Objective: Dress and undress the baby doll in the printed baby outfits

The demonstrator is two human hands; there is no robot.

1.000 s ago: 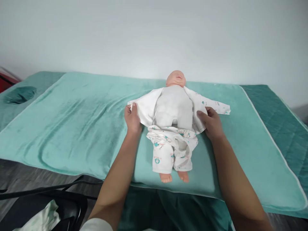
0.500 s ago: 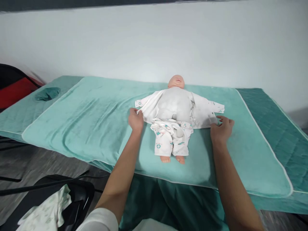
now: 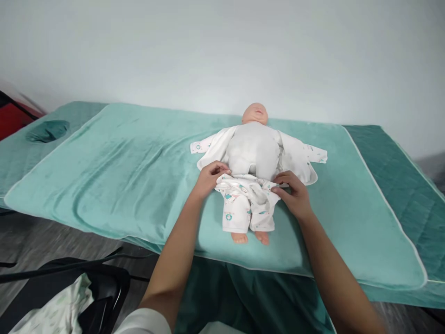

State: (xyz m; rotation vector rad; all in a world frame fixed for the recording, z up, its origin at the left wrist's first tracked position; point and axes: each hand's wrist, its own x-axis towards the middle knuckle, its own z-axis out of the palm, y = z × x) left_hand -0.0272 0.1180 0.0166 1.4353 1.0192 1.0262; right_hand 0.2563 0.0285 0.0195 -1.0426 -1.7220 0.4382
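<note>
A baby doll (image 3: 253, 147) lies on its back, head toward the wall and feet toward me. Its white printed jacket (image 3: 299, 160) is spread open on both sides, the arms inside the sleeves, baring the pale grey-white torso. White baby pants (image 3: 239, 204) with small coloured prints cover the legs, their waist bunched at the hips. My left hand (image 3: 212, 177) pinches the left edge of that waistband. At the opposite edge, my right hand (image 3: 292, 191) grips the waistband between thumb and fingers. Both feet stick out below the cuffs.
A light green cover (image 3: 114, 176) with a few wrinkles lies over the massage bed (image 3: 399, 157), which has a face hole (image 3: 48, 131) at its left end. Behind stands a white wall (image 3: 208, 55). A black chair (image 3: 111, 283) at lower left holds a printed cloth (image 3: 62, 306).
Both hands have let go of the jacket's side edges and moved inward to the waistband of the pants. The jacket flaps now lie loose beside the doll.
</note>
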